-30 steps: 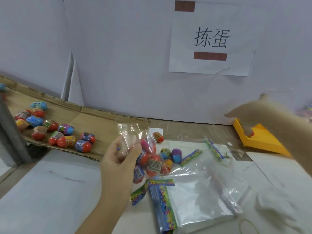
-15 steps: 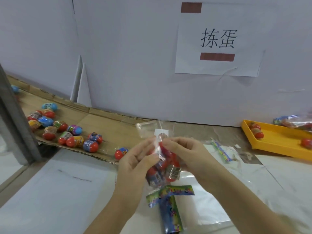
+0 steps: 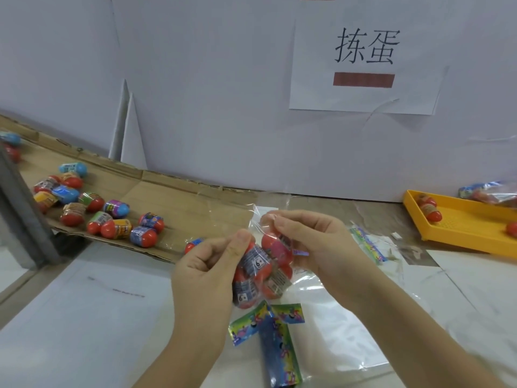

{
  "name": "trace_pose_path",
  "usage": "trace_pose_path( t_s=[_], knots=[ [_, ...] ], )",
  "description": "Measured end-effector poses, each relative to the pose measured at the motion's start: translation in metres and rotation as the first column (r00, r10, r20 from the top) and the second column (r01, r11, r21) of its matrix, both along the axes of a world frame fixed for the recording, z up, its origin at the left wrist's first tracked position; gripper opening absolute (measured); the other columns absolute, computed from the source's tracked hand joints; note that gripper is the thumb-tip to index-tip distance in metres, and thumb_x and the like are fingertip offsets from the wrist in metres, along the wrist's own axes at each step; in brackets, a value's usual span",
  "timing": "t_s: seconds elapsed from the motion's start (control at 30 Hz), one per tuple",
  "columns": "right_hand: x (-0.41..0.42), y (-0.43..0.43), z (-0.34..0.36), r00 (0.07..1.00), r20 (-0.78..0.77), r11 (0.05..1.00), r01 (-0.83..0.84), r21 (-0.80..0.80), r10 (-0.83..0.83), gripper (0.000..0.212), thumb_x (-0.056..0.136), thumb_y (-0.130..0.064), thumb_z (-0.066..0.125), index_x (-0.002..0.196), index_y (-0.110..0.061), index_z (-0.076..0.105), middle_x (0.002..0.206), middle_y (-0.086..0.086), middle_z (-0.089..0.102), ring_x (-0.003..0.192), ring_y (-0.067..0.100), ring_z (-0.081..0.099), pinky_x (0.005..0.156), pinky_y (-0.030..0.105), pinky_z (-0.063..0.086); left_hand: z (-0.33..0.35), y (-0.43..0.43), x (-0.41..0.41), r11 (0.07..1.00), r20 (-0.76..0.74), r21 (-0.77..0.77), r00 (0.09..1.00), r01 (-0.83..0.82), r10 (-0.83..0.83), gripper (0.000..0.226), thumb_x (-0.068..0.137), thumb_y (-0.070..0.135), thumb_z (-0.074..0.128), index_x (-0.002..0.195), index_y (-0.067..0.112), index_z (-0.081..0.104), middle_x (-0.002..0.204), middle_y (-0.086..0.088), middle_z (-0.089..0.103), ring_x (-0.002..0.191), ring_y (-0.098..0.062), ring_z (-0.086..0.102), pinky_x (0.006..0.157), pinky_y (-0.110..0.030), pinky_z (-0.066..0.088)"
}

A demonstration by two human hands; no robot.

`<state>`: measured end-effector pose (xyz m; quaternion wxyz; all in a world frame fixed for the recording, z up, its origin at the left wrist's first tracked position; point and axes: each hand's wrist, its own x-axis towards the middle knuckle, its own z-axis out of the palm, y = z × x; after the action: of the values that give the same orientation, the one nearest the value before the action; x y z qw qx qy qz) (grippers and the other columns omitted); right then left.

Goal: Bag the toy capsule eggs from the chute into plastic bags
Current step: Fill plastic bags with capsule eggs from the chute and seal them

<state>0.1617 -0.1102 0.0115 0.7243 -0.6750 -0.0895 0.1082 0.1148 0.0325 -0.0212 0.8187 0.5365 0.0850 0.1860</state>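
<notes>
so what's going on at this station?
A person is bagging toy eggs. The left hand and right hand pinch the top of a clear plastic bag that holds several red-ended capsule eggs. More loose multicoloured capsule eggs lie on the brown cardboard chute at left. A stack of empty clear bags lies beneath the hands. A yellow plastic tray at right holds a few eggs.

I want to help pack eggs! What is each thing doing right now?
plastic bag: held between both hands, with eggs inside
left hand: pinching the bag's top
right hand: pinching the bag's top
loose eggs: lying on the cardboard chute
yellow tray: holding a few eggs
empty bags: lying flat on the table
</notes>
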Motion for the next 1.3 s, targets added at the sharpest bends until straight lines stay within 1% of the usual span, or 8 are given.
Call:
trace_pose_path(
  t_s=[0.17,0.3,0.5,0.8,0.93,1.1,1.2,1.3],
  knots=[
    [0.0,0.0,-0.002,0.998,-0.006,0.995,0.06,0.075,-0.06,0.037,0.063,-0.028,0.075,0.097,-0.011,0.075,0.091,0.009,0.074,0.077,0.019,0.07,0.063,0.028,0.055,0.003,0.002,0.0,0.994,-0.001,-0.08,0.998,0.068,-0.069,0.034,0.054,0.034,0.076,0.082,0.015,0.078,0.083,-0.009,0.076,0.07,-0.019,0.073,0.053,-0.027,0.057],
    [0.002,-0.003,-0.001,0.993,0.011,0.989,0.113,0.096,-0.115,0.034,0.054,-0.031,0.078,0.083,-0.014,0.075,0.078,0.005,0.074,0.063,0.013,0.068,0.051,0.021,0.051,0.007,0.002,-0.001,0.992,0.015,-0.072,0.995,0.103,-0.102,0.02,0.064,0.026,0.068,0.079,0.025,0.08,0.081,-0.004,0.076,0.063,-0.011,0.07,0.051,-0.022,0.054],
    [0.004,-0.011,0.003,0.989,-0.04,0.982,-0.134,0.132,0.141,0.019,0.058,-0.025,0.078,0.074,-0.015,0.077,0.076,0.005,0.071,0.064,0.015,0.067,0.059,0.028,0.056,0.006,0.005,0.001,1.0,-0.019,-0.014,1.0,-0.001,0.0,0.021,0.07,0.029,0.064,0.084,0.034,0.079,0.09,0.002,0.077,0.085,-0.014,0.073,0.059,-0.028,0.06],
    [0.006,-0.013,0.002,0.991,-0.061,0.981,-0.111,0.158,0.121,0.007,0.062,-0.017,0.074,0.068,-0.014,0.075,0.07,0.005,0.069,0.057,0.013,0.064,0.056,0.026,0.056,0.011,0.009,0.001,0.99,-0.01,-0.043,0.991,0.132,-0.133,0.027,0.057,0.021,0.074,0.083,0.02,0.079,0.082,-0.006,0.076,0.067,-0.014,0.073,0.051,-0.023,0.055],
    [0.009,-0.015,0.0,0.987,-0.082,0.974,-0.121,0.191,0.139,0.02,0.06,-0.012,0.074,0.08,-0.016,0.079,0.073,0.005,0.07,0.057,0.014,0.063,0.056,0.027,0.055,0.012,0.012,0.003,0.98,0.001,-0.11,0.987,0.163,-0.164,0.022,0.065,0.01,0.066,0.076,0.023,0.08,0.082,-0.005,0.077,0.065,-0.012,0.072,0.05,-0.022,0.054],
    [0.011,-0.019,-0.001,0.973,0.01,0.946,-0.225,0.234,0.229,0.018,0.069,0.0,0.072,0.066,-0.018,0.073,0.079,0.006,0.071,0.069,0.018,0.066,0.061,0.031,0.057,0.017,0.017,0.003,0.966,0.013,-0.096,0.971,0.239,-0.239,0.028,0.066,0.01,0.062,0.079,0.026,0.08,0.084,-0.002,0.077,0.07,-0.012,0.073,0.052,-0.025,0.056],
    [0.013,-0.023,0.001,0.955,0.085,0.928,-0.296,0.226,0.284,0.018,0.072,-0.001,0.065,0.066,-0.016,0.072,0.081,0.007,0.07,0.076,0.02,0.066,0.064,0.032,0.058,0.019,0.016,0.0,0.95,0.045,-0.04,0.95,0.31,-0.308,0.022,0.067,0.01,0.059,0.063,0.024,0.076,0.074,0.002,0.073,0.061,-0.008,0.069,0.048,-0.022,0.053],
    [0.014,-0.028,0.005,0.935,0.15,0.914,-0.348,0.207,0.322,0.013,0.07,-0.003,0.076,0.068,-0.015,0.07,0.077,0.003,0.067,0.078,0.019,0.064,0.064,0.032,0.059,0.02,0.018,-0.001,0.931,0.089,-0.03,0.929,0.363,-0.359,0.023,0.067,0.007,0.055,0.052,0.02,0.068,0.076,-0.001,0.073,0.064,-0.01,0.069,0.05,-0.022,0.054]
  ],
)
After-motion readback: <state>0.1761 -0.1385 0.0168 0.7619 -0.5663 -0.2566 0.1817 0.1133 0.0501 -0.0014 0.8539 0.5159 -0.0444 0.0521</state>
